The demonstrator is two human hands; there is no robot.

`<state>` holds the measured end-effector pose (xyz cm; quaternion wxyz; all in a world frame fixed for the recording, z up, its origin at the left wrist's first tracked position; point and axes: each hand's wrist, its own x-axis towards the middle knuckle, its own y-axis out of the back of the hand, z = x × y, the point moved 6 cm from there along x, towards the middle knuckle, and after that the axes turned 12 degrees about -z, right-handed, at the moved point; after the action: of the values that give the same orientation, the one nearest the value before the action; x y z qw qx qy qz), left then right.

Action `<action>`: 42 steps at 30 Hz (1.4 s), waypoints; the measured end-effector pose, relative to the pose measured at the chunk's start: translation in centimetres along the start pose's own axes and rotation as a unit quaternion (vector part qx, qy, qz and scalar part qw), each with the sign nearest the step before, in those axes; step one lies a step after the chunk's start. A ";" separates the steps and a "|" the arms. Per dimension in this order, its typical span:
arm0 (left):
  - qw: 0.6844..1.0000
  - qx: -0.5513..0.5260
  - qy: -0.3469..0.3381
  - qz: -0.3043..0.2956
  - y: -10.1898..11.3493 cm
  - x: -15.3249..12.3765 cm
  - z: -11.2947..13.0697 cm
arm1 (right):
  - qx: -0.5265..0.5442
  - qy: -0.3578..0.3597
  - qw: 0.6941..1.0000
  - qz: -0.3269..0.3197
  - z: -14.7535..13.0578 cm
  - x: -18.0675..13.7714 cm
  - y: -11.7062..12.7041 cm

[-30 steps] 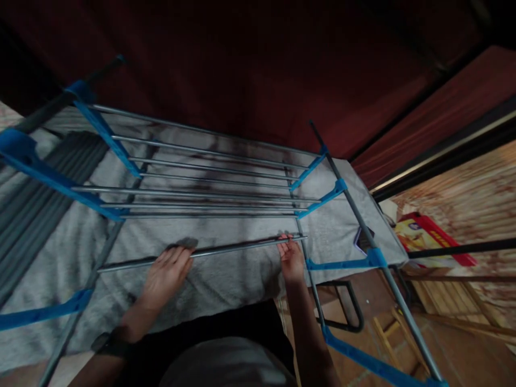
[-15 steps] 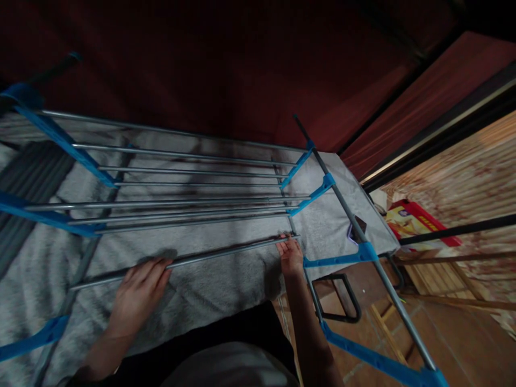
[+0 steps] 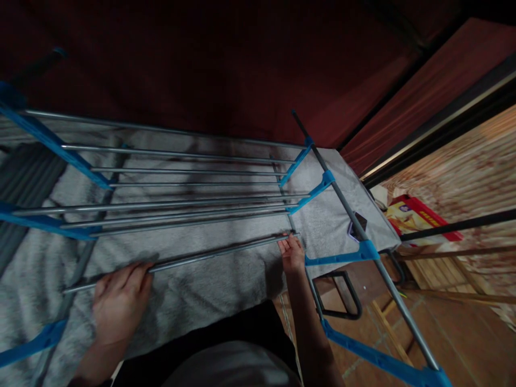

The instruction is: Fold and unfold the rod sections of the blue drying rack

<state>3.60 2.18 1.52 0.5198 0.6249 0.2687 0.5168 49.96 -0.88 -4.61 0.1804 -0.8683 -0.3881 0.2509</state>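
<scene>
A loose grey metal tube [image 3: 213, 253] lies across in front of me, low over a grey fleece blanket. Near its left end my left hand [image 3: 123, 298] is wrapped over it from above. My right hand [image 3: 291, 251] pinches its right end with the fingertips, beside an upright of the rack. The rack stands around it, made of metal tubes and blue plastic brackets. Two tiers of tubes [image 3: 193, 156] run between the left blue bracket [image 3: 60, 144] and the right blue bracket [image 3: 297, 164]. A lower blue bracket [image 3: 338, 259] sits just right of my right hand, with no tube in it.
On the left of the blanket [image 3: 226, 290] lies a bundle of grey tubes [image 3: 28, 183]. A phone [image 3: 357, 227] rests near the right edge. Beyond are a red and yellow box [image 3: 419, 220], a black metal frame [image 3: 337, 296] and a tiled floor [image 3: 451, 333]. Dark red cloth hangs behind.
My left hand has slid left along the tube toward its left end. My right hand stays at the right end, and the view has shifted slightly.
</scene>
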 end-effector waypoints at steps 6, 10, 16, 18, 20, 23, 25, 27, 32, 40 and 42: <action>0.995 0.005 0.098 -0.018 0.2 -0.6 -1.8 | -0.001 0.005 1.000 0.009 -0.1 0.3 0.3; 0.992 0.009 0.125 -0.029 0.8 -0.6 -2.0 | -0.011 0.013 1.000 0.008 -0.6 0.6 0.5; 0.987 0.042 0.149 -0.034 1.5 -0.5 -1.8 | 0.022 0.035 0.999 0.025 -2.0 0.9 0.5; 0.985 0.043 0.164 -0.035 1.7 -0.5 -2.0 | 0.020 0.038 0.999 0.029 -2.5 0.9 0.4; 0.983 0.028 0.175 -0.043 1.8 -0.6 -2.2 | 0.010 0.041 0.999 0.030 -3.0 0.6 0.3; 0.980 -0.009 0.191 -0.050 1.9 -0.7 -2.5 | -0.010 0.043 0.999 0.018 -3.3 0.2 0.2; 0.976 -0.028 0.210 -0.049 2.1 -0.9 -2.8 | -0.015 0.043 0.999 0.013 -3.3 0.0 0.1; 0.972 -0.045 0.225 -0.044 2.2 -1.0 -3.1 | -0.019 0.040 0.999 0.015 -3.1 -0.2 0.2; 0.971 -0.086 0.222 -0.035 2.6 -0.9 -3.3 | -0.035 0.046 0.998 -0.006 -3.1 0.0 0.1; 0.977 -0.052 0.189 -0.078 2.0 -1.1 -2.3 | -0.031 0.085 0.996 0.004 -4.2 0.6 0.9; 0.979 -0.057 0.178 -0.077 1.8 -1.2 -2.1 | -0.025 0.083 0.996 0.013 -4.3 0.8 1.1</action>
<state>0.93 1.35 2.60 0.5366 0.4699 0.3744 0.5925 53.53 -1.48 -1.88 0.1868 -0.8955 -0.3663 0.1705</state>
